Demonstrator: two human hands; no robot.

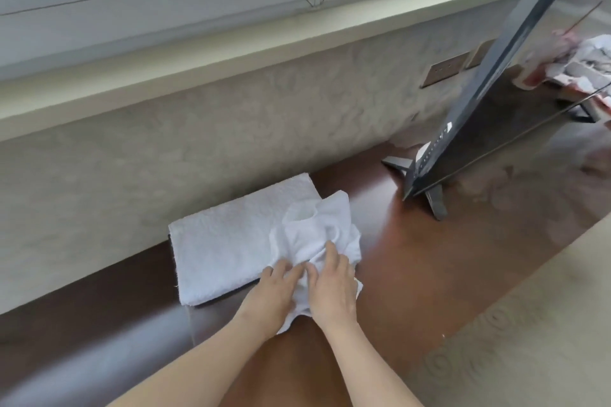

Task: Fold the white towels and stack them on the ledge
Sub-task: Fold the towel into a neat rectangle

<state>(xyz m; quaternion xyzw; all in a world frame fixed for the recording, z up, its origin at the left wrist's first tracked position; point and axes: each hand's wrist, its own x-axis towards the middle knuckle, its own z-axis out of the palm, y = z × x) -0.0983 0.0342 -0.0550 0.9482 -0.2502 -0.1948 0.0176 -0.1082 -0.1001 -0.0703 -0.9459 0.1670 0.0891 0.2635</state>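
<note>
A folded white towel (228, 238) lies flat on the dark brown wooden ledge (413, 258), against the textured wall. A crumpled white towel (317, 228) sits bunched on the folded one's right end and spills over the ledge's front. My left hand (276, 291) and my right hand (332, 286) are side by side on the near part of the crumpled towel. Both hands have their fingers curled into the cloth and grip its folds.
A flat-screen television (515, 99) on two black feet stands at the right of the ledge, its screen reflecting the room. Wall sockets (444, 69) sit behind it. A pale window sill (198, 63) runs above the wall. Patterned carpet (529, 340) lies at the lower right.
</note>
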